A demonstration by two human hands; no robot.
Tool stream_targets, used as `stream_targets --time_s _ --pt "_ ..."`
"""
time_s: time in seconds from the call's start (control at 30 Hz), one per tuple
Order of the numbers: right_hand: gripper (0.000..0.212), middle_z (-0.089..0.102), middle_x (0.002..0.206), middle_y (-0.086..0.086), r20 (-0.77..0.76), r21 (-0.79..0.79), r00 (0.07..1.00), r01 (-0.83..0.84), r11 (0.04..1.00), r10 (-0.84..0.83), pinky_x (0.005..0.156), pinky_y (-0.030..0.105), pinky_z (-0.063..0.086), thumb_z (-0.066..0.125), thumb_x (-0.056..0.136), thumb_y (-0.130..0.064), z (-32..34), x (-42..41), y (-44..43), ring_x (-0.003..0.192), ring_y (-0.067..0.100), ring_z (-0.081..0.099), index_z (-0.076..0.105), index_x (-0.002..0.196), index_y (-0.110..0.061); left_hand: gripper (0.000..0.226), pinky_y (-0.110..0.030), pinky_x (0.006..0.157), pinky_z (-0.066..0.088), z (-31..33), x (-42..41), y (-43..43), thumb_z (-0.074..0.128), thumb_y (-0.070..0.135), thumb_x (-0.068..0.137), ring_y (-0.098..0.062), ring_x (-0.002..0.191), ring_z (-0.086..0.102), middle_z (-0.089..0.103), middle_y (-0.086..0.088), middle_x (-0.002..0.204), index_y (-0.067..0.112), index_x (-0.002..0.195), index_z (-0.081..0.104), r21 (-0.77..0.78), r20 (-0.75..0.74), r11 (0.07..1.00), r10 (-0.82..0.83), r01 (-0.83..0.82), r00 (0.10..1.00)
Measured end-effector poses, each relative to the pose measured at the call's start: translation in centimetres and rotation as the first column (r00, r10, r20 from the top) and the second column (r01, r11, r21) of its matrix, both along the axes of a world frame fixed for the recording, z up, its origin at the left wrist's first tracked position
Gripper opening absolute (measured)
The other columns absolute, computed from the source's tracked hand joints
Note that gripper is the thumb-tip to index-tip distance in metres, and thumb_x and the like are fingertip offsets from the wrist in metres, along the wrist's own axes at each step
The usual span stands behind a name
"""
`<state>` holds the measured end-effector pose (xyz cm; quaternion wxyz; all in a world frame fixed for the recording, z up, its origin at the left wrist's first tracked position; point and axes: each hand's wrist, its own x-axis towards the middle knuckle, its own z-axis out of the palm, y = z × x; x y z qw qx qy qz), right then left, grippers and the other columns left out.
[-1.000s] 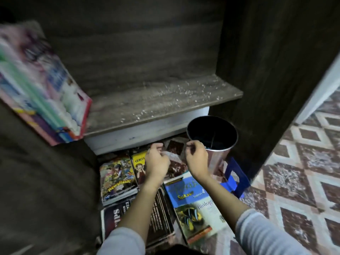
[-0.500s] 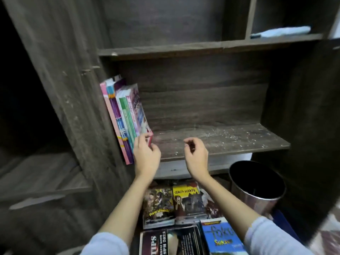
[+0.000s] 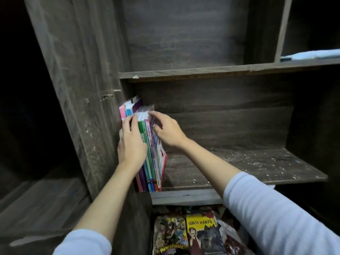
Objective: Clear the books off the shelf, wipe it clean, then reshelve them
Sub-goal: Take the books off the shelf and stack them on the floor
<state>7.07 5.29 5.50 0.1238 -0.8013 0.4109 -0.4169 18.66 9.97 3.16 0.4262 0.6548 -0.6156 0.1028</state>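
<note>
- The row of thin colourful books (image 3: pixel 151 162) stood at the far left end of the dark wooden shelf board (image 3: pixel 239 166), packed upright-ish and leaning a bit against the cabinet's side wall.
- The left hand (image 3: pixel 131 144) lay flat on the spines with its fingers pretty much straight, tips reaching up near the top of the pink and blue ones. Pressing, not grabbing.
- The right hand (image 3: pixel 168 131) was on the outermost book of the row. Its fingers were curled over the top corner and the thumb sat on the cover, so it was pinching that end of the row.
- The rest of the board, to the right of the books, was speckled with white crumbs or dust.
- Down below the shelf, a yellow-topped comic reading "CERITA HANTU" (image 3: pixel 202 234) lay flat just beside another busy, colourful comic (image 3: pixel 170 234).
- Up on the higher shelf at the right there was a folded light blue cloth (image 3: pixel 312 55), well apart from both hands.
- Both arms had pale long sleeves pushed back off the wrists.
</note>
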Motion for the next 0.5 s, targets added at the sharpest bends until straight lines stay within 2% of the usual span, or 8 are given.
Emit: stream_targets --time_s 0.1,0.2,0.37,0.5 --pt "0.058 0.038 0.149 0.008 -0.068 0.027 0.996 -0.056 0.998 0.058 0.111 0.039 0.031 0.05 0.089 -0.005 1.4 1.2 -1.3 0.136 0.025 0.036 0.037 0.144 -0.018 0.07 -0.042 0.093 0.044 -0.1 -0.1 -0.8 0.059 0.006 0.086 -0.028 0.12 0.037 0.02 -0.004 0.145 0.015 0.147 0.024 0.0 0.087 0.997 0.074 -0.074 0.993" --pt "0.059 0.033 0.151 0.009 -0.214 0.049 0.973 -0.075 0.996 0.084 0.111 0.04 0.029 0.05 0.089 -0.003 1.6 1.7 -2.1 0.137 0.027 0.033 0.036 0.145 -0.017 0.071 -0.042 0.091 0.047 -0.5 -0.2 -1.3 0.057 0.003 0.085 -0.028 0.119 0.036 0.017 -0.004 0.145 0.015 0.146 0.024 -0.01 0.112 0.993 0.115 -0.115 0.987" --pt "0.044 0.05 0.138 0.006 -0.141 0.024 0.983 -0.118 0.993 0.12 0.104 0.04 0.038 0.055 0.089 -0.01 1.2 1.7 -2.4 0.126 0.026 0.047 0.052 0.133 -0.015 0.064 -0.041 0.093 0.044 -0.8 -0.5 -1.5 0.06 0.003 0.083 -0.028 0.12 0.036 0.025 -0.007 0.141 0.013 0.14 0.033 -0.051 0.069 0.991 0.127 -0.124 0.989" --pt "0.039 0.054 0.135 0.006 -0.074 0.045 0.988 -0.133 0.99 0.136 0.103 0.038 0.04 0.055 0.09 -0.013 1.0 1.5 -2.4 0.123 0.025 0.049 0.057 0.129 -0.016 0.068 -0.04 0.092 0.043 -1.3 -1.1 -1.0 0.061 -0.001 0.078 -0.028 0.119 0.039 0.03 -0.008 0.137 0.014 0.139 0.036 -0.079 -0.003 0.993 0.093 -0.093 0.996"
